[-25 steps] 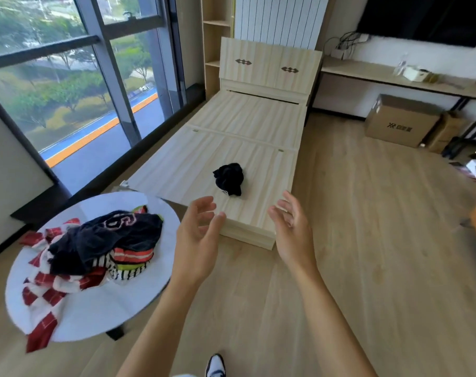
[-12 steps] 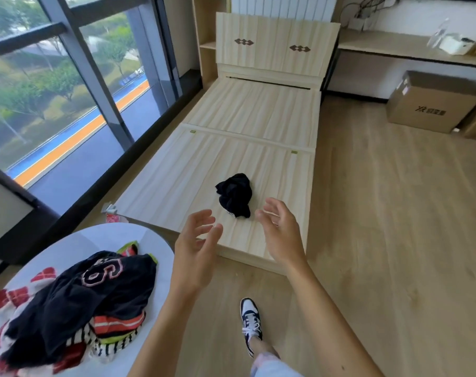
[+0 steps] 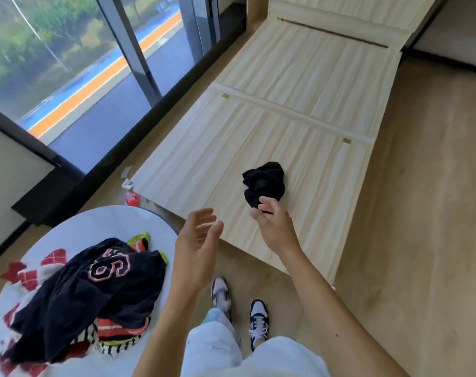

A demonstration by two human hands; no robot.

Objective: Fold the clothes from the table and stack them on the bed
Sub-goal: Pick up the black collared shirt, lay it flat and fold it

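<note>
Black garment (image 3: 264, 183) seen crumpled on bed (image 3: 313, 85), near foot end.
R hand (image 3: 275, 224) held loosely open, fingertips at garment's near edge; contact can't be told. L hand (image 3: 197, 248) open, empty. Clothes pile (image 3: 76, 295) left on table (image 3: 117, 227).

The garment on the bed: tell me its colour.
Plain black, no visible pattern; the crumpled garment lies on the bed, seen in the head view.
</note>
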